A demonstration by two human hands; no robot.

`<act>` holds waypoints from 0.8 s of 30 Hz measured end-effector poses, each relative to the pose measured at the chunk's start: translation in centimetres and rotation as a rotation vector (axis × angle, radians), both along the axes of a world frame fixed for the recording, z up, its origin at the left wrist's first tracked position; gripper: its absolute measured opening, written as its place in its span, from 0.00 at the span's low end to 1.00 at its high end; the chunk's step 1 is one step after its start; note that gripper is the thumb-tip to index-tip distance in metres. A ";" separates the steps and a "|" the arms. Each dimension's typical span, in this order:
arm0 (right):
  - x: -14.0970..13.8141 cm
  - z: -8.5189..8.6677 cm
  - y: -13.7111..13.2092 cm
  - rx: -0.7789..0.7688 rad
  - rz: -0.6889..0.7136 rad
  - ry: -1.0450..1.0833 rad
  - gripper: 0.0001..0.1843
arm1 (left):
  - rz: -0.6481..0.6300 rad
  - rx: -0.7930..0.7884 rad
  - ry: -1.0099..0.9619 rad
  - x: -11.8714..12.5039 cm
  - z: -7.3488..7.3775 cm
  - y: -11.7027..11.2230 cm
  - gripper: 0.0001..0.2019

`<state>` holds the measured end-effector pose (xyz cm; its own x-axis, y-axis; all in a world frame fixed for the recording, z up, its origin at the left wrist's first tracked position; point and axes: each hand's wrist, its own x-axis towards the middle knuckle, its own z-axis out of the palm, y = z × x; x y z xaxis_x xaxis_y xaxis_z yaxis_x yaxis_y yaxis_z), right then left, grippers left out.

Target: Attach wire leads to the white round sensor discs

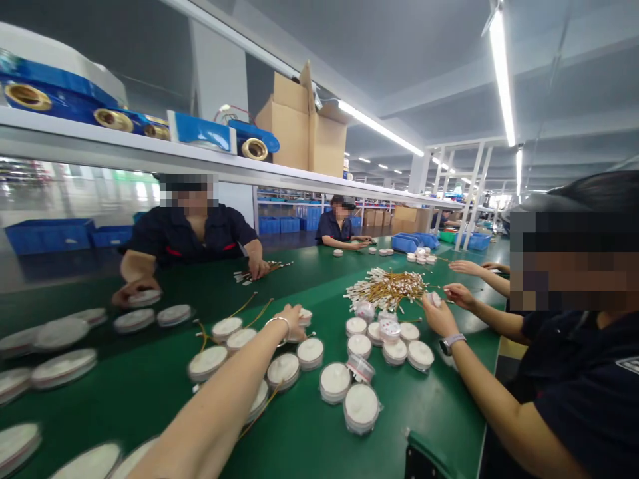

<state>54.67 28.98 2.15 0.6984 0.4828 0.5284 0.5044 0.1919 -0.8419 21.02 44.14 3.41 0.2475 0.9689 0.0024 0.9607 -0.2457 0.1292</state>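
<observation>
My left hand, with a bracelet at its wrist, reaches forward over the green table. Its fingers are closed at a white round disc-shaped part, which they partly cover. Beneath and beside my forearm lie more white round parts, such as one near the wrist and another just right of it. Thin yellow-brown cables trail among the parts on the left. My right hand is out of view.
A heap of cables with white connectors lies mid-table, near clear-wrapped round parts. Co-workers' hands work on the right and across the table. An overhead shelf holds blue brass-ended fittings and a carton.
</observation>
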 end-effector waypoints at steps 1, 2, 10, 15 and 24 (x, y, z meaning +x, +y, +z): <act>0.3 -0.6 0.4 0.002 0.013 -0.010 0.36 | 0.011 0.000 -0.009 0.6 -1.0 0.6 0.18; 0.6 -1.1 0.6 0.002 0.024 -0.021 0.37 | 0.020 0.010 -0.021 1.2 -1.9 1.1 0.20; 2.3 -0.8 -0.6 -0.079 0.065 -0.115 0.29 | 0.046 0.172 -0.116 4.2 -1.9 0.3 0.30; -3.2 -0.7 -4.4 -0.146 0.061 -0.098 0.18 | -0.240 0.093 -0.082 2.8 -0.5 -6.5 0.21; -18.8 -8.2 -22.1 -0.263 0.080 -0.036 0.17 | -0.473 -0.222 -0.068 -9.2 -3.1 -30.2 0.24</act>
<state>35.85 6.87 -6.02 0.6353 0.6595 0.4017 0.5271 0.0097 -0.8497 11.79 13.93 0.34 0.6640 0.7307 -0.1588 0.7394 -0.6100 0.2850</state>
